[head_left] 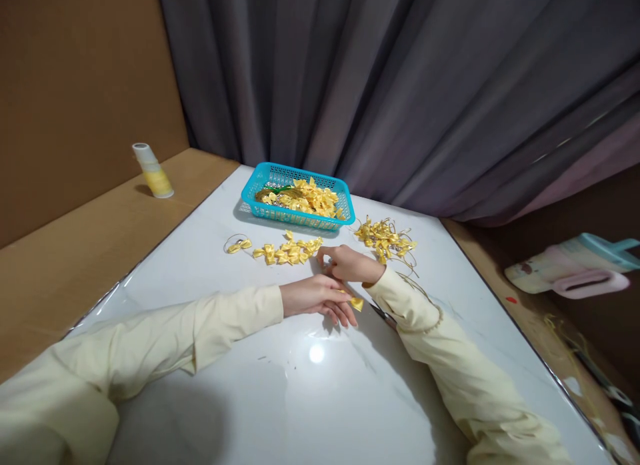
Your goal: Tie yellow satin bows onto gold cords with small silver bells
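My left hand (319,297) reaches in over the white tabletop, and a yellow ribbon bow (357,304) sticks out between its thumb and fingers. Just beyond it, my right hand (349,263) is closed in a pinch with the fingertips pointing left, beside a loose row of yellow bows (290,251). Whatever those fingertips hold is too small to see. A dark, pointed tool (383,314) lies partly hidden by my right sleeve. Right of my right hand is a heap of yellow bows on thin gold cords (385,238).
A blue plastic basket (299,220) with bows and cords stands at the back. One wire ring with bows (239,245) lies left of the row. To the left is a yellow-and-white cylinder (154,173); to the right, a tumbler (575,265) with a pink handle. A grey curtain (320,71) hangs behind.
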The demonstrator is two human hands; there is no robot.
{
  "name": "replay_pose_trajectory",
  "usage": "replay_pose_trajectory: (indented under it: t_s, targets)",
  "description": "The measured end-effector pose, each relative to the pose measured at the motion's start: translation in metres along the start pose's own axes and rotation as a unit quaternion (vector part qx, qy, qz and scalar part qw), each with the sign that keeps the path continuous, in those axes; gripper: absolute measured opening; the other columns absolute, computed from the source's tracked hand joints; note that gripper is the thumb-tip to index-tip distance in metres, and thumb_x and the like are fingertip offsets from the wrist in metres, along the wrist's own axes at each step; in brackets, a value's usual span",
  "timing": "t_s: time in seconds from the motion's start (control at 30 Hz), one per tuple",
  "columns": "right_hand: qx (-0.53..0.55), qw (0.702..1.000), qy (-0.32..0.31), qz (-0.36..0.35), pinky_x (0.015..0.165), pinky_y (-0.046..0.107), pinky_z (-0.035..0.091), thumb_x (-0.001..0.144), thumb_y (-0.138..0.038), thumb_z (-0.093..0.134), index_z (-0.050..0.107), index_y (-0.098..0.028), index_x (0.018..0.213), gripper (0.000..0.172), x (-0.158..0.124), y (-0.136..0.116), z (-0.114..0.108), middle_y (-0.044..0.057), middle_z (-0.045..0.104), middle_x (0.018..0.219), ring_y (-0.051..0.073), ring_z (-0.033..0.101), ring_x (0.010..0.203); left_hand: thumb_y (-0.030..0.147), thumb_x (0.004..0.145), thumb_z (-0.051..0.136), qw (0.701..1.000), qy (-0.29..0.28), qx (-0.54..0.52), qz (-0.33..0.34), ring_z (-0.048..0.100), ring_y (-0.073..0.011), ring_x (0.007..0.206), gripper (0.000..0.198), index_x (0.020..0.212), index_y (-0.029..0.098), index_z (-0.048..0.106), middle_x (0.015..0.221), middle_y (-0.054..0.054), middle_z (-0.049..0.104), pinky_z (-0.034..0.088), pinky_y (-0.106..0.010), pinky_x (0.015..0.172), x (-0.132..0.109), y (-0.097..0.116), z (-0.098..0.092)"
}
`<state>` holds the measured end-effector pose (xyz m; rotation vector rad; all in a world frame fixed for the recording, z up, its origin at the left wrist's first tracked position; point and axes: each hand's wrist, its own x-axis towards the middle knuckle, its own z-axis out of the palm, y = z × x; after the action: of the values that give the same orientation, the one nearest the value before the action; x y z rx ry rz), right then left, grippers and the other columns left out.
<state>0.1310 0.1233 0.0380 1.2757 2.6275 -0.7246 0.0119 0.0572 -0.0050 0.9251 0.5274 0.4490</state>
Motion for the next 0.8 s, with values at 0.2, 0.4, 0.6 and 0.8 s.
replay_pose_trajectory:
  t_s: [0.2, 0.4, 0.6, 0.8]
  targets:
    - [0.073, 0.997, -0.005, 0.007, 0.046, 0.019, 0.034, 0.07, -0.005, 0.05, 0.054, -0.016, 0.074, 0.013, -0.003, 0.001, 0.0, -0.002, 0.055, 0.053, 0.008, 0.047, 0.045, 0.041, 0.069, 0.07, 1.0, 0.003, 0.001, 0.002, 0.063, -0.0156, 0.063, 0.034, 0.079, 0.011, 0.056, 0.068, -0.01, 0.069, 0.042, -0.028, 0.061, 0.001, -0.001, -0.001]
    - [0.263, 0.964, 0.047, 0.012, 0.036, 0.018, 0.037, 0.082, -0.024, 0.046, 0.043, -0.02, 0.082, 0.004, -0.017, 0.004, -0.005, -0.007, 0.05, 0.048, 0.008, 0.045, 0.035, 0.043, 0.068, 0.071, 1.0, -0.003, 0.007, -0.003, 0.062, -0.0146, 0.061, 0.035, 0.077, 0.013, 0.055, 0.067, -0.008, 0.069, 0.041, -0.028, 0.064, -0.001, 0.002, 0.002]
    - [0.545, 0.827, 0.137, -0.002, 0.034, 0.016, 0.032, 0.075, -0.038, 0.06, 0.041, -0.022, 0.084, 0.027, -0.041, 0.003, -0.001, -0.006, 0.055, 0.056, 0.007, 0.045, 0.038, 0.043, 0.07, 0.068, 1.0, -0.006, 0.024, -0.004, 0.062, -0.014, 0.062, 0.034, 0.081, 0.012, 0.056, 0.069, -0.008, 0.069, 0.041, -0.027, 0.064, -0.003, 0.003, 0.004]
    - [0.626, 0.759, 0.179, 0.023, 0.031, 0.016, 0.013, 0.072, -0.038, 0.064, 0.042, -0.022, 0.08, 0.029, -0.059, 0.003, 0.013, -0.007, 0.057, 0.061, 0.0, 0.023, 0.031, 0.045, 0.069, 0.068, 0.999, -0.008, 0.039, 0.004, 0.061, -0.014, 0.061, 0.036, 0.076, 0.014, 0.051, 0.067, -0.007, 0.069, 0.041, -0.027, 0.06, -0.003, 0.003, 0.005]
